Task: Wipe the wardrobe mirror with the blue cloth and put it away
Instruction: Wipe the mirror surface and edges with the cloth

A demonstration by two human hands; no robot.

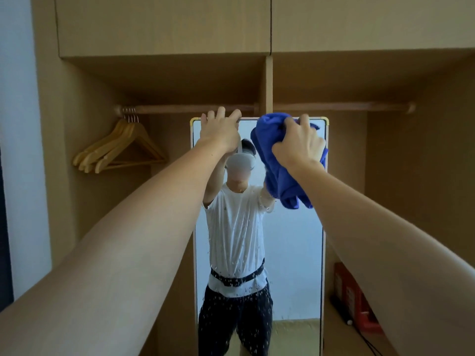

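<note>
At the far left of the open wardrobe (77,176), a bunch of wooden hangers (120,146) hangs from the left end of the clothes rail (185,108), well apart from everything else. To their right stands the tall mirror (295,253), upright in the middle of the wardrobe under the rail, its pale frame reaching down past the bottom of the view. The left hand (221,131) is on the mirror's top edge near the top left corner, its fingers curled over that edge and gripping it, the arm stretched out straight from the lower left. Water droplets (236,304) speckle the lower half of the glass, thickest across the reflected person's shirt and dark trousers. Further right, the blue cloth (275,160) is bunched up against the upper right part of the glass, its top just beside the mirror's top edge and its loose end hanging down to about the height of the reflected shoulder. The right hand (300,142) is closed round the bunched cloth, fingers wrapped over its top and holding it to the mirror near the top right corner. On the wardrobe floor at the lower right, beside the mirror's right edge, lies a red box (352,291) with a black cord (370,343) trailing from that corner.
</note>
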